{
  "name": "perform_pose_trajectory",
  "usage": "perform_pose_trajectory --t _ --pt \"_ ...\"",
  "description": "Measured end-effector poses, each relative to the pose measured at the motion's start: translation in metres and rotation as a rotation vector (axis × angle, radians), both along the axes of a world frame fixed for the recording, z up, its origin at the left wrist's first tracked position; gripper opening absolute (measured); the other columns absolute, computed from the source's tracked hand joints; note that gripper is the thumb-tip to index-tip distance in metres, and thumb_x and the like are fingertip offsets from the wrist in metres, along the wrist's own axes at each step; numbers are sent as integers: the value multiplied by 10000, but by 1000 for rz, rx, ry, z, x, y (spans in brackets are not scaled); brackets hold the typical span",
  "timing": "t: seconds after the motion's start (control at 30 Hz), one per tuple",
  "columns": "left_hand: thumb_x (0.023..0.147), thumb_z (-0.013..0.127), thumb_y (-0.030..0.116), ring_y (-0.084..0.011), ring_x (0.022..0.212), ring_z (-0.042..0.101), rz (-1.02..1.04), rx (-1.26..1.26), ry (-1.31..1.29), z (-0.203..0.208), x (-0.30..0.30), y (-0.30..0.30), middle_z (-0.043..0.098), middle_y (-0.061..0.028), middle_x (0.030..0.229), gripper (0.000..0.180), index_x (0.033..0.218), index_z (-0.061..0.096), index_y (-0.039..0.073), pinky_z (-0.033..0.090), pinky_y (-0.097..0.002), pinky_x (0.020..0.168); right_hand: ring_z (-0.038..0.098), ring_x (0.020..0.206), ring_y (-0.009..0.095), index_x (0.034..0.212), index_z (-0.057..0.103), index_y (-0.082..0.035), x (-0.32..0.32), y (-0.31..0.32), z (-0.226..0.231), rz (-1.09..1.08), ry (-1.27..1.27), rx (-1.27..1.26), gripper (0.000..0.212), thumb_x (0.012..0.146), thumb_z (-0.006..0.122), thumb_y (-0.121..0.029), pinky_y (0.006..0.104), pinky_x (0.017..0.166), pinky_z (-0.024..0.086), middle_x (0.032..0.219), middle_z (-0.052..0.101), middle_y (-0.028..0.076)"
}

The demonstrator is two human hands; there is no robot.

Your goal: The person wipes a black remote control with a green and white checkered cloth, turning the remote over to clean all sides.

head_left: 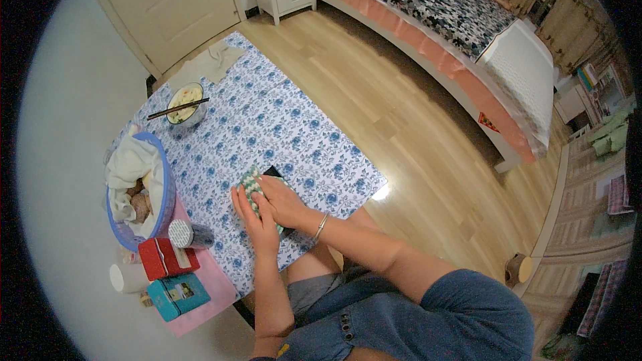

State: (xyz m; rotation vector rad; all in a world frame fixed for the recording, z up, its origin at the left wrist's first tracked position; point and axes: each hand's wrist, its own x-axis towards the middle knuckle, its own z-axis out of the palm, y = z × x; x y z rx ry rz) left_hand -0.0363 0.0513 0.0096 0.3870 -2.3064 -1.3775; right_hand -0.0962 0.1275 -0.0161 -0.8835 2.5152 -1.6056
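Note:
A small green-and-white patterned piece, knitted by its look, lies under and between my hands near the table's edge. My left hand rests along its left side, fingers stretched out and touching it. From the right, my right hand reaches over the piece, thumb and fingers closed on it; a metal bangle circles that wrist. A flat black thing sticks out beneath the piece, mostly covered. The hands hide much of the pattern.
Left on the flowered tablecloth are a food bowl with chopsticks and a blue basket with white cloth. Nearer stand a dark canister, a red box and a teal box. A bed stands beyond.

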Motion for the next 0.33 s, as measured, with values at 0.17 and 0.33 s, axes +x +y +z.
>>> perform_pose_trajectory --t 0.17,0.33 --pt "874 527 263 -370 1320 154 -58 -101 -50 -1 -1 -7 88 -222 1435 639 1350 218 -32 211 -427 1040 356 1213 375 1267 390 35 -3 -2 -10 52 46 79 534 925 377 -376 406 1016 286 1297 393 240" --pt "849 564 284 -387 1322 135 -71 -89 -62 2 1 -5 82 -230 1435 689 1353 215 -30 205 -432 1042 349 1227 364 1252 394 68 -1 -2 -8 57 -24 74 536 909 414 -344 393 1033 268 1314 384 236"
